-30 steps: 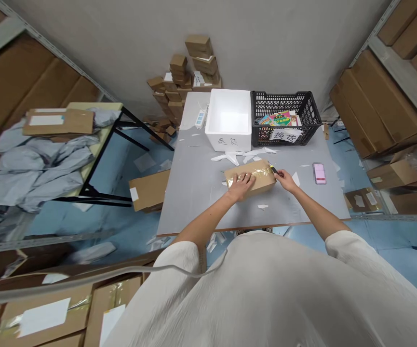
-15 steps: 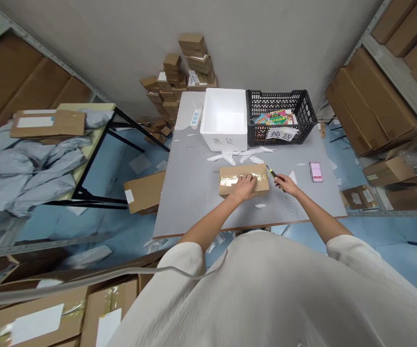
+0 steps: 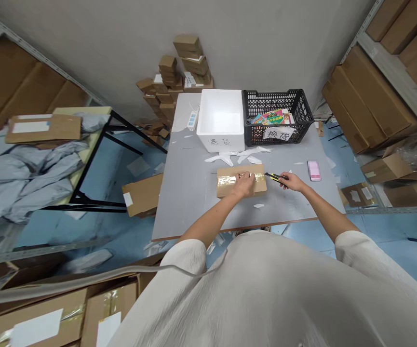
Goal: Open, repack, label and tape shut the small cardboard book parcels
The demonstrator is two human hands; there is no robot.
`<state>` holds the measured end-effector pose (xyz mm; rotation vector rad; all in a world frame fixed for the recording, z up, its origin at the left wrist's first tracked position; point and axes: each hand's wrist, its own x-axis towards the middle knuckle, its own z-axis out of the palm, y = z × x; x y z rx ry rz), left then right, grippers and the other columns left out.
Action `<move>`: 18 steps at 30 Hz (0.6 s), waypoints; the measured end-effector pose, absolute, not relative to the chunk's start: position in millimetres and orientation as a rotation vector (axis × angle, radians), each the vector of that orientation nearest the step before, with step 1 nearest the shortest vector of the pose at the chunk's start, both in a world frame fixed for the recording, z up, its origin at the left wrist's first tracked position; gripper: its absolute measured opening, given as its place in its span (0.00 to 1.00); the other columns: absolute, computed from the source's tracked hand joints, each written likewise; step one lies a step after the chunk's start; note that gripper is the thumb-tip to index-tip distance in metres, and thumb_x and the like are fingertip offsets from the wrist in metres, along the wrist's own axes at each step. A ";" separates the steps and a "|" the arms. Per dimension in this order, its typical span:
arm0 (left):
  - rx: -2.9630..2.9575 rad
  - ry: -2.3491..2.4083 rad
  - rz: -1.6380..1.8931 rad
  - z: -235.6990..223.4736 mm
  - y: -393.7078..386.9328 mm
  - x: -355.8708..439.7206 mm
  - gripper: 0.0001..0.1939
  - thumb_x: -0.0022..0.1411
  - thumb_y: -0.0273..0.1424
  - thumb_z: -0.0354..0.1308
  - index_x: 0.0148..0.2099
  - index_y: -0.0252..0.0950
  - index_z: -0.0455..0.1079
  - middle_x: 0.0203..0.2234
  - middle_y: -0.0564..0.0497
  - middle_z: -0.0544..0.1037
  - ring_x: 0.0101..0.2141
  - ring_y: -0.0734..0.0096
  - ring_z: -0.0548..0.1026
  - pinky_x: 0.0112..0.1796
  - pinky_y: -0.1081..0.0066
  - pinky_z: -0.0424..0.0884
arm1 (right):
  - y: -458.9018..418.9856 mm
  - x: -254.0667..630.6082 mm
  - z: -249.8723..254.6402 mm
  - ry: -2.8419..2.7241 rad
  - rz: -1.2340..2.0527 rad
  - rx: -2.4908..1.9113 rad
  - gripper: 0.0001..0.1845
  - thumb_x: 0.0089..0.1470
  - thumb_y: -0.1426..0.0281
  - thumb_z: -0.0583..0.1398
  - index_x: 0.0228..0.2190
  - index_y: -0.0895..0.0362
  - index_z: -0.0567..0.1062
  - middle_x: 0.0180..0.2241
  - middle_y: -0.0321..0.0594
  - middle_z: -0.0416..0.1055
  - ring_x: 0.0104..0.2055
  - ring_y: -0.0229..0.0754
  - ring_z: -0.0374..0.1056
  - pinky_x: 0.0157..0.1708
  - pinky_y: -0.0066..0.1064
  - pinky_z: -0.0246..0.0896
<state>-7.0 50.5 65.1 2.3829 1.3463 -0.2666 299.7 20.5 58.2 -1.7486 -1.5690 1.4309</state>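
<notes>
One box (image 3: 234, 170) sits on the desk (image 3: 190, 193), nearer the front edge. The left hand (image 3: 244, 185) rests on top, fingers bent; I can't tell if it grips. The right hand (image 3: 290, 182) curls round one knife (image 3: 275, 177), held flatter than before.

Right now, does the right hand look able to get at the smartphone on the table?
Probably yes: nothing stands between the right hand and the smartphone to its right on the gray table. That hand holds a utility knife, so it would likely need freeing first.
</notes>
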 end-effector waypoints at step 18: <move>2.406 1.358 -0.213 62.7 42.7 -8.1 0.41 0.57 0.36 0.78 0.69 0.40 0.65 0.66 0.32 0.69 0.65 0.36 0.72 0.74 0.41 0.46 | 63.2 296.8 62.0 -2.277 1.027 -1.821 0.18 0.68 0.58 0.60 0.49 0.50 0.87 0.37 0.42 0.84 0.37 0.51 0.73 0.40 0.36 0.63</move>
